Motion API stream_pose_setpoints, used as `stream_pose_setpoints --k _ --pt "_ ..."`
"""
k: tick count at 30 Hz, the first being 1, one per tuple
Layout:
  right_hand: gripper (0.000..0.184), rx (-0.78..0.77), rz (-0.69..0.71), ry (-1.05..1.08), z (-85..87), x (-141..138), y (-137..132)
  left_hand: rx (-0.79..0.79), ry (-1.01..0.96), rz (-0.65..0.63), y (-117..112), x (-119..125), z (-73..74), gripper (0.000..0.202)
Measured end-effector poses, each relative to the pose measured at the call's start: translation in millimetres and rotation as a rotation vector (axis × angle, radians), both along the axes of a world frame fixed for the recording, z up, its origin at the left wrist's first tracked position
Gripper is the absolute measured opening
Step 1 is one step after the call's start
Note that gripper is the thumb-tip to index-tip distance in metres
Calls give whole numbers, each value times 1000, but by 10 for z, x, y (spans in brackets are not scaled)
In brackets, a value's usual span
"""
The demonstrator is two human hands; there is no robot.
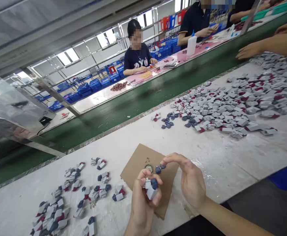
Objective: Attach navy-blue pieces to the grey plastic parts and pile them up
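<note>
The largest thing is the white, smooth-topped counter point(104, 147), which runs slanting across the view, and along its far side lies a long dark green belt point(155, 90). On the right part of the counter there is a wide heap of light grey and dark red small plastic pieces point(222, 111); on the left is a looser group of grey, dark red and dark blue joined pieces point(52, 214). Between them lies a flat brown cardboard sheet point(135, 164), set at an angle. The right hand point(192, 182) comes from the lower right with its forearm slanting, the palm turned inward and the fingers arched; the left hand point(143, 200) rises from the bottom edge, fingers curled around a grey blocky piece with a dark blue rounded part point(150, 190), held above the cardboard. A right fingertip meets two small dark blue pieces point(158, 170), but whether they are gripped I cannot tell. Beside these is a round metal bottle cap point(148, 167).
</note>
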State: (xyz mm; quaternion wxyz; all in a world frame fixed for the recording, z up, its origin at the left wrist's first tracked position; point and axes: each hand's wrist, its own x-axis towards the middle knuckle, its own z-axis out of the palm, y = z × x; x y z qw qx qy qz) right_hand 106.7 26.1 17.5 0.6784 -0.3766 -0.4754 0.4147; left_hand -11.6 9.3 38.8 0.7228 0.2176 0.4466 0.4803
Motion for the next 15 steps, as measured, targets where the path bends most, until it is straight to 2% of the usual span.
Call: stream_pose_setpoints --k 2,5,7,10,12,15 --pt "37 27 63 -94 13 -18 -3 65 45 63 39 -4 31 17" --pt "31 49 156 -188 122 -74 31 112 189 138 60 71 9 31" --pt "30 115 241 -239 225 -115 66 190 402 223 51 133 -54 37" --pt "30 295 395 -315 357 -139 106 408 716 338 48 207 -161 28" --pt "31 365 428 -354 412 -128 123 499 793 334 88 275 -197 25" --pt "37 415 411 -399 433 -120 161 571 769 254 216 458 -174 27"
